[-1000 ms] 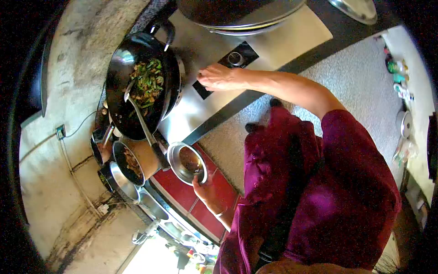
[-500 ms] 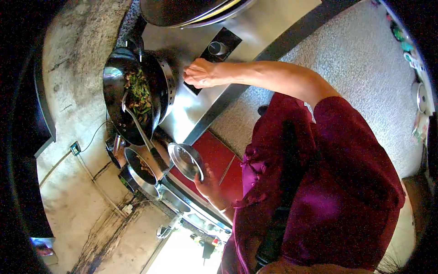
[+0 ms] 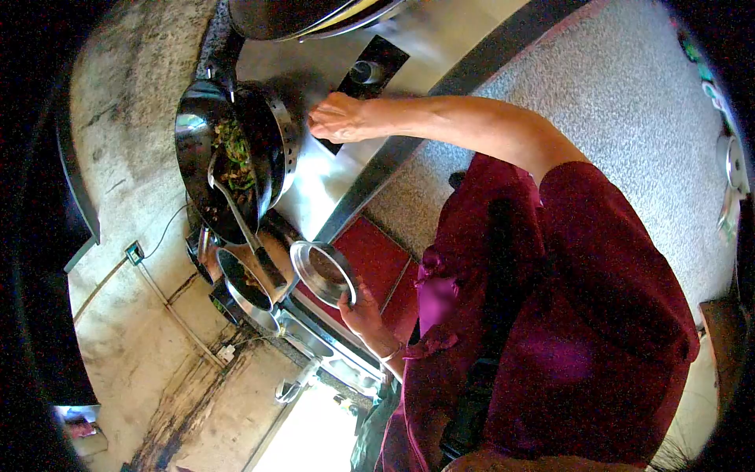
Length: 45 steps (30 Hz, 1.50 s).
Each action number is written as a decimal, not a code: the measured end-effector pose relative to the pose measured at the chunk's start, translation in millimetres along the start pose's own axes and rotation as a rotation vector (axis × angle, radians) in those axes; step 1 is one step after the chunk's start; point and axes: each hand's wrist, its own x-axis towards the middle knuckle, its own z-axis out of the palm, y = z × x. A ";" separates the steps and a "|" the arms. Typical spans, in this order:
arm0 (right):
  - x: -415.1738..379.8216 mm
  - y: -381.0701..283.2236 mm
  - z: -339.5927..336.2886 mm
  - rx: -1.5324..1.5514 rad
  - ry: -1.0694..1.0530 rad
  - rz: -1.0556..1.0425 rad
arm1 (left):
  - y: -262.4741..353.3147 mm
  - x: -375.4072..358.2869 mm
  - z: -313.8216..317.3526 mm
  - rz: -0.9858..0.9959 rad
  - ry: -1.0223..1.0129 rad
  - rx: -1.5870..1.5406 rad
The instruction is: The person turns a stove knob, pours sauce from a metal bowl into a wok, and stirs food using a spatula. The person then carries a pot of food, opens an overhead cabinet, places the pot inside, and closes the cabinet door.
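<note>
My right hand is closed over a black panel on the steel stove front, fingers wrapped around a control knob that the hand hides. Beside it, a second stove knob is uncovered. My left hand grips the rim of a shallow, round steel dish, held tilted near the counter edge. Left of my right hand, a black wok sits on a burner ring with chopped green food inside. A long-handled ladle rests in the wok, its dark handle reaching over the rim toward the dish.
A smaller pan with food in it stands beyond the wok. Large dark pan-like vessels sit at the top. Along the stained wall run a cable and a socket. Red tiles show below the dish.
The steel dish has tipped slightly in my left hand. My right hand stays at the same knob, and the whole view has shifted a little.
</note>
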 end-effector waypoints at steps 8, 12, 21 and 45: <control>-8.1 41.1 110.2 0.249 0.006 -0.091 | 13.0 -10.5 16.7 -0.294 -0.041 -0.618; -7.9 34.1 87.2 0.176 0.332 -0.250 | -13.3 0.6 -3.4 -0.191 0.012 -0.306; -5.8 0.4 -29.6 0.055 -0.291 -0.100 | -42.5 -1.2 -15.1 0.036 -0.009 0.162; 29.5 -0.7 -42.3 -0.005 -0.783 0.031 | -16.4 -4.5 30.7 -0.173 0.019 -0.539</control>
